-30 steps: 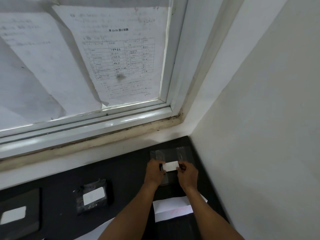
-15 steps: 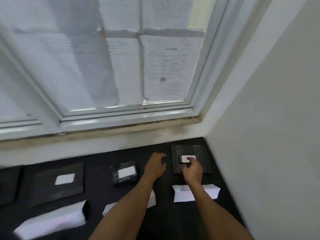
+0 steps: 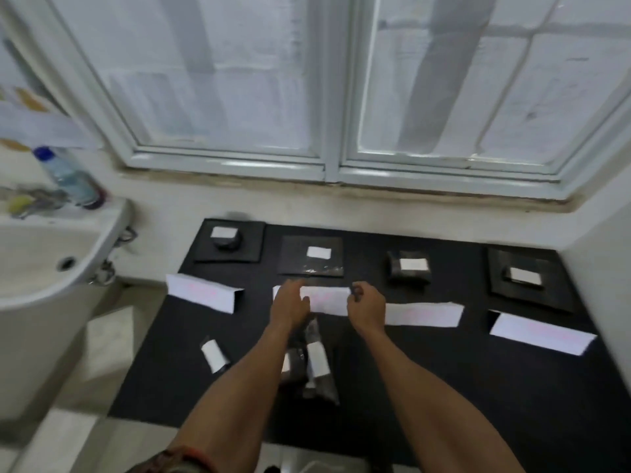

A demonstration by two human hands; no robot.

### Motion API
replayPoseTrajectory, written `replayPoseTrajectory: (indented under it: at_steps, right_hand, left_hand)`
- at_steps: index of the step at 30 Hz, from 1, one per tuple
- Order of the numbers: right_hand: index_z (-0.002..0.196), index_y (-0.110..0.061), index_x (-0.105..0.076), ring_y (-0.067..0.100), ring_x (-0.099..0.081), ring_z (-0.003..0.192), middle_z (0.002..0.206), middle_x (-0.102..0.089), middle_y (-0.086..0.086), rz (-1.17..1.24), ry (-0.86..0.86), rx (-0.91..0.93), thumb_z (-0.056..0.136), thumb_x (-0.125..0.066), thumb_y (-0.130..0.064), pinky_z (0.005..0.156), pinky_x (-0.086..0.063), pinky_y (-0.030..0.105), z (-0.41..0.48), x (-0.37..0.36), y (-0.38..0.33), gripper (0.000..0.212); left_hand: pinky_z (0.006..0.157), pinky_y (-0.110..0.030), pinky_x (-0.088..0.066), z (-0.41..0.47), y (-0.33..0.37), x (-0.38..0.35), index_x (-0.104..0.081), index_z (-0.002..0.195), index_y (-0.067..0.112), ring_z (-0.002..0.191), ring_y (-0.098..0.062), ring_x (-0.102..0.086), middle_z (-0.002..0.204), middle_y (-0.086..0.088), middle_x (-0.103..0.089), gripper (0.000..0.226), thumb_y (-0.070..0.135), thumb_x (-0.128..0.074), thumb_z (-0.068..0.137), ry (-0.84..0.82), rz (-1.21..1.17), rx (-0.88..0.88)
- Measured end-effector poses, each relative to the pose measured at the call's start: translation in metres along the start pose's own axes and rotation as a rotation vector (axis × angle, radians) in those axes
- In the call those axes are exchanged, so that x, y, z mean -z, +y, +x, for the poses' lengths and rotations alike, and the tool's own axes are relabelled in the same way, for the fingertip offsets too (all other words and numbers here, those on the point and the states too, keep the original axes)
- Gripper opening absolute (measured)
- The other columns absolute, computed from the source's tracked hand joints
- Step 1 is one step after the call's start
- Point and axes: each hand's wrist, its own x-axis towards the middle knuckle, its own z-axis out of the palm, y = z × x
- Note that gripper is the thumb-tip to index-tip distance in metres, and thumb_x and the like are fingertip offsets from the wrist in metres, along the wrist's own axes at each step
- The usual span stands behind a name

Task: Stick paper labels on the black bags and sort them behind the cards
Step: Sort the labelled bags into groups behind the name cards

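Four folded white cards stand in a row on the black table (image 3: 444,387). One labelled black bag lies behind each: far left bag (image 3: 225,238), flat bag (image 3: 317,256), small bag (image 3: 409,269), right bag (image 3: 522,276). My left hand (image 3: 290,305) hovers over the left end of the second card (image 3: 327,298), fingers spread and empty. My right hand (image 3: 367,305) is at that card's right end, fingers loosely curled, with nothing seen in it. A small pile of black bags (image 3: 316,365) lies between my forearms. A loose label piece (image 3: 215,355) lies to the left.
A white sink (image 3: 51,268) stands left of the table, with a plastic bottle (image 3: 68,177) on its ledge. The window sill (image 3: 341,199) and wall run behind the bags. A white wall (image 3: 607,268) closes the right side.
My view swung left from the right corner to the whole table. Both hands left the right bag, now labelled, and drew back to the second card.
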Motion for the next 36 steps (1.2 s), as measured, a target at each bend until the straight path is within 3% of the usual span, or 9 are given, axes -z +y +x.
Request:
replayPoseTrajectory:
  at_steps: [7,11,16,22,26,28,31,34,36]
  right_hand:
    - [0.105,-0.01,-0.068,0.023,-0.065,0.092,0.1,-0.069,0.011,-0.028,-0.222,0.059,0.079,-0.057,-0.004,0.084,-0.051,0.028,-0.104,-0.111,-0.022,0.028]
    - [0.11,-0.007,-0.065,0.026,-0.058,0.105,0.11,-0.064,0.011,-0.115,-0.279,0.123,0.081,-0.059,-0.005,0.095,-0.044,0.033,-0.131,-0.138,-0.018,0.03]
    - [0.111,-0.008,-0.063,0.026,-0.055,0.107,0.112,-0.06,0.01,-0.171,-0.358,0.22,0.084,-0.058,-0.009,0.094,-0.042,0.03,-0.152,-0.17,-0.033,0.028]
    - [0.124,-0.009,-0.059,0.025,-0.056,0.114,0.121,-0.062,0.008,-0.155,-0.451,0.218,0.086,-0.064,-0.018,0.102,-0.041,0.031,-0.162,-0.214,-0.055,0.039]
    - [0.123,-0.004,-0.06,0.027,-0.06,0.112,0.12,-0.065,0.011,-0.114,-0.436,0.118,0.089,-0.063,-0.014,0.1,-0.045,0.034,-0.164,-0.234,-0.065,0.036]
    - [0.116,-0.005,-0.065,0.027,-0.063,0.105,0.114,-0.068,0.012,-0.105,-0.431,0.086,0.089,-0.061,-0.015,0.095,-0.047,0.033,-0.163,-0.241,-0.067,0.029]
    - [0.105,-0.01,-0.07,0.024,-0.064,0.097,0.104,-0.07,0.007,-0.104,-0.403,0.053,0.087,-0.063,-0.019,0.084,-0.047,0.028,-0.16,-0.247,-0.065,0.021]
    - [0.099,-0.012,-0.07,0.019,-0.063,0.094,0.099,-0.07,0.003,-0.082,-0.372,0.008,0.084,-0.066,-0.017,0.078,-0.044,0.023,-0.156,-0.25,-0.064,0.016]
    - [0.096,-0.011,-0.071,0.02,-0.064,0.093,0.097,-0.07,0.004,-0.019,-0.358,-0.031,0.082,-0.067,-0.013,0.081,-0.047,0.025,-0.152,-0.25,-0.064,0.014]
  left_hand:
    - [0.103,-0.033,-0.042,-0.084,-0.126,0.046,-0.06,0.125,0.013,0.12,-0.025,-0.054,0.129,-0.01,-0.058,0.041,0.01,-0.06,0.084,-0.02,-0.012,0.203]
    - [0.102,-0.036,-0.042,-0.106,-0.15,0.053,-0.058,0.127,0.015,0.124,-0.025,-0.051,0.134,-0.008,-0.051,0.041,0.007,-0.057,0.087,0.039,-0.05,0.248]
    - [0.099,-0.041,-0.046,-0.117,-0.18,0.064,-0.054,0.131,0.017,0.121,-0.028,-0.052,0.13,-0.009,-0.051,0.046,0.01,-0.06,0.085,0.112,-0.152,0.34]
    - [0.088,-0.028,-0.043,-0.118,-0.203,0.073,-0.053,0.128,0.008,0.111,-0.03,-0.058,0.117,-0.016,-0.063,0.045,-0.004,-0.046,0.085,0.071,-0.344,0.478]
    - [0.099,-0.036,-0.047,-0.111,-0.219,0.065,-0.051,0.133,0.008,0.113,-0.028,-0.059,0.122,-0.012,-0.063,0.049,0.002,-0.051,0.085,0.004,-0.466,0.578]
    - [0.093,-0.044,-0.053,-0.104,-0.229,0.06,-0.064,0.117,0.012,0.102,-0.027,-0.065,0.11,-0.009,-0.07,0.041,0.007,-0.059,0.077,-0.037,-0.532,0.617]
    - [0.086,-0.043,-0.056,-0.101,-0.23,0.06,-0.072,0.093,0.019,0.092,-0.024,-0.07,0.091,-0.005,-0.075,0.026,0.009,-0.066,0.07,-0.075,-0.624,0.653]
    - [0.066,-0.031,-0.052,-0.104,-0.218,0.068,-0.07,0.099,0.011,0.08,-0.017,-0.066,0.091,-0.007,-0.073,0.023,0.001,-0.061,0.08,-0.107,-0.754,0.688]
    - [0.062,-0.024,-0.045,-0.104,-0.217,0.067,-0.07,0.102,0.008,0.077,-0.015,-0.063,0.096,-0.013,-0.072,0.024,0.001,-0.058,0.082,-0.105,-0.813,0.699]
